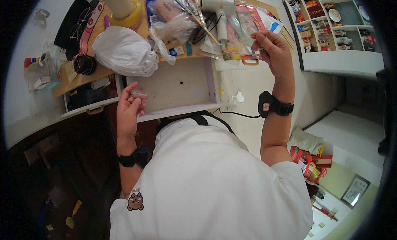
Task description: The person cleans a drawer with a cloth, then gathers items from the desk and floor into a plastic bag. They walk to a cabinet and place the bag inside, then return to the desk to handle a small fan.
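My left hand holds a small clear plastic packet between thumb and fingers, over the left side of a pulled-out drawer. A small dark bit lies on the drawer's floor. At the right end of the cluttered wooden desk, my right hand is raised with thumb and fingertips brought together. Clear plastic film shows right beside those fingertips; whether they grip it is unclear. Under the film are a red printed sheet and a white hair dryer.
A stuffed white plastic bag overhangs the drawer's back left corner. Behind it stand a yellow-based cylinder, eyeglasses and bundled chopstick-like sticks. A second drawer is partly out at left. Shelves of small goods stand at right.
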### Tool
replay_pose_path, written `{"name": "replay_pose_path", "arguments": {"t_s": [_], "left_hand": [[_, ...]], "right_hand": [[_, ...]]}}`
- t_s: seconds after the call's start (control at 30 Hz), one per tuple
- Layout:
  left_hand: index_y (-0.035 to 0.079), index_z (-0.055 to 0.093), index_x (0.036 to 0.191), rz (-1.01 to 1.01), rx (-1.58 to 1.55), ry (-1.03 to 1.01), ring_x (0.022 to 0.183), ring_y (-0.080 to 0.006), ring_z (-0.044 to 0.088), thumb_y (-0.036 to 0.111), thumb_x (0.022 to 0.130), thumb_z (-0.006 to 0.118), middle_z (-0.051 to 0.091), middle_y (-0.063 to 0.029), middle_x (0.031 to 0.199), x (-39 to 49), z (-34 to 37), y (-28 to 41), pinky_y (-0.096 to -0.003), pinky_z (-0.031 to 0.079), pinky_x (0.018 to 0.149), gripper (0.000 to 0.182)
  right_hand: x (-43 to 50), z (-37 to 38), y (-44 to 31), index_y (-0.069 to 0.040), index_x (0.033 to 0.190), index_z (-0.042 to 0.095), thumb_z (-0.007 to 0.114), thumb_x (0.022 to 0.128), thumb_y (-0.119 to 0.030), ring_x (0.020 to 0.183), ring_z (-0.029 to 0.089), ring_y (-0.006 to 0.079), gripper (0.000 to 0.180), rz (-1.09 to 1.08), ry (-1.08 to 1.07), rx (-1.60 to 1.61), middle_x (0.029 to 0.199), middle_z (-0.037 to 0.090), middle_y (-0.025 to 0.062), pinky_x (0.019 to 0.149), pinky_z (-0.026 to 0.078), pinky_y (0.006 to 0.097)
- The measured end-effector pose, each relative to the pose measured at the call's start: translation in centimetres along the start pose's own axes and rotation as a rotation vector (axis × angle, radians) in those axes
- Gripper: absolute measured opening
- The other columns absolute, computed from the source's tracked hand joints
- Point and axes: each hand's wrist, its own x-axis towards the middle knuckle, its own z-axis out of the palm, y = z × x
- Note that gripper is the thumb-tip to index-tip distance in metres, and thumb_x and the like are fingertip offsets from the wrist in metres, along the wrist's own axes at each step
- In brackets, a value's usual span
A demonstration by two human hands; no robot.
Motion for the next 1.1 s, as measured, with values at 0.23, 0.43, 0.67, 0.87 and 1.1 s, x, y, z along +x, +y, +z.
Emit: {"name": "replay_pose_path", "arguments": {"t_s": [0.23,0.43,0.67,0.87,1.1], "left_hand": [[0.003,0.039,0.143,0.021,-0.015,0.019,0.077,-0.0137,0.066,0.004,0.094,0.057,0.069,-0.0137,0.104,-0.5,-0.5,-0.7,-0.022,0.051,0.06,0.052],[0.002,0.043,0.138,-0.021,-0.048,0.036,0.081,-0.0173,0.068,0.007,0.096,0.056,0.068,-0.014,0.107,-0.3,-0.6,-1.0,-0.0249,0.054,0.065,0.045],[0.0,0.062,0.114,-0.051,0.041,-0.165,0.08,-0.0163,0.068,0.006,0.094,0.057,0.069,-0.0117,0.097,0.5,1.3,-0.5,-0.0268,0.054,0.068,0.021],[-0.001,0.067,0.102,-0.081,0.129,-0.322,0.074,-0.016,0.068,0.008,0.093,0.061,0.07,-0.0096,0.085,1.2,4.1,0.7,-0.0251,0.054,0.063,0.014],[-0.001,0.06,0.11,-0.168,-0.075,-0.242,0.072,-0.0191,0.068,0.027,0.1,0.056,0.066,-0.0091,0.092,1.0,2.7,0.3,-0.0277,0.054,0.059,0.031]], "right_hand": [[3.1,-1.9,1.4,0.0,0.122,0.064,0.065,0.092,-0.016,0.053,0.042,-0.0004,0.034,-0.043,0.136,-0.171,0.09,0.072,0.0033,0.045,0.032,0.0166],[2.4,-2.9,3.0,0.001,0.124,0.062,0.066,0.09,-0.013,0.057,0.049,0.0006,0.037,-0.053,0.32,-0.167,0.092,0.072,0.0033,0.046,0.035,0.0172],[-2.4,5.5,4.4,-0.003,0.109,0.071,0.063,0.091,-0.02,0.084,0.064,0.0099,0.026,0.17,-0.272,-0.193,0.093,0.071,0.005,0.074,0.05,0.025],[-4.6,15.1,7.3,0.002,0.104,0.07,0.071,0.086,-0.033,0.084,0.063,0.0179,0.039,0.157,-0.691,-0.23,0.091,0.071,0.0104,0.078,0.05,0.0329],[-5.3,16.6,6.7,0.0,0.091,0.071,0.068,0.089,-0.026,0.064,0.052,0.0061,0.026,0.326,-0.654,-0.115,0.078,0.07,0.0017,0.056,0.043,0.0238]]}}
